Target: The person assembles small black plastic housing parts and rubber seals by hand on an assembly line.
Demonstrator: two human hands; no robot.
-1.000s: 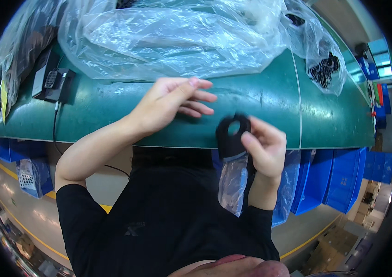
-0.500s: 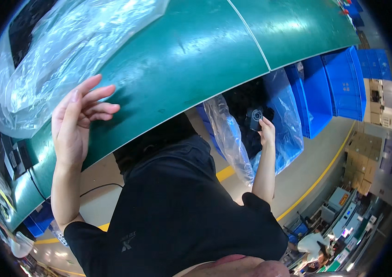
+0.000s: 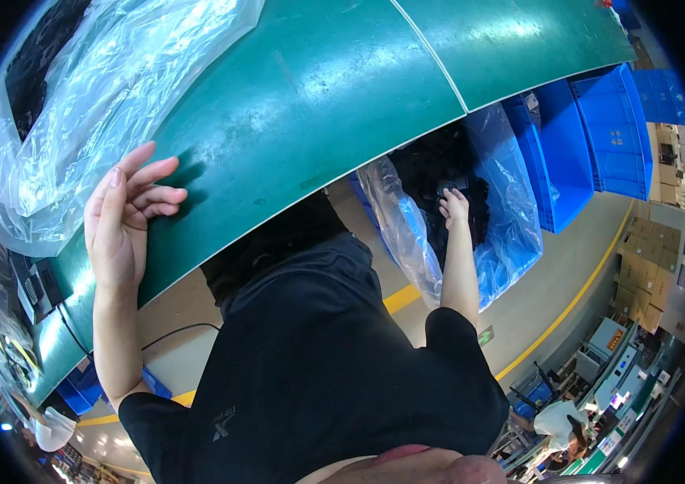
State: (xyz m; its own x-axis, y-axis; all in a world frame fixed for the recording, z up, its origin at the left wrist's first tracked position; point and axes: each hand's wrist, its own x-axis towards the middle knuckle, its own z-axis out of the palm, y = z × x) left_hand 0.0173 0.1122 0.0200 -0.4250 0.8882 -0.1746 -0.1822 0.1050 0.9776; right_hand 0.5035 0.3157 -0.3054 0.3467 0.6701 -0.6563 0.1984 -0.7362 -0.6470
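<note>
- My left hand [image 3: 126, 222] is resting open at the edge of the green table [image 3: 318, 105], fingers loosely curled.
- My right hand [image 3: 455, 206] is reaching down into a clear plastic bag [image 3: 407, 234] of black parts [image 3: 439, 165] below the table edge, touching them.
- Blue bins [image 3: 593, 137] are standing just beside the bag.
- A crumpled clear plastic sheet [image 3: 92, 105] is lying on the table near my left hand.

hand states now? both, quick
Left hand: open, holding nothing, resting at the green table edge.
Right hand: down in the plastic-lined bin among black parts; grip cannot be told.
</note>
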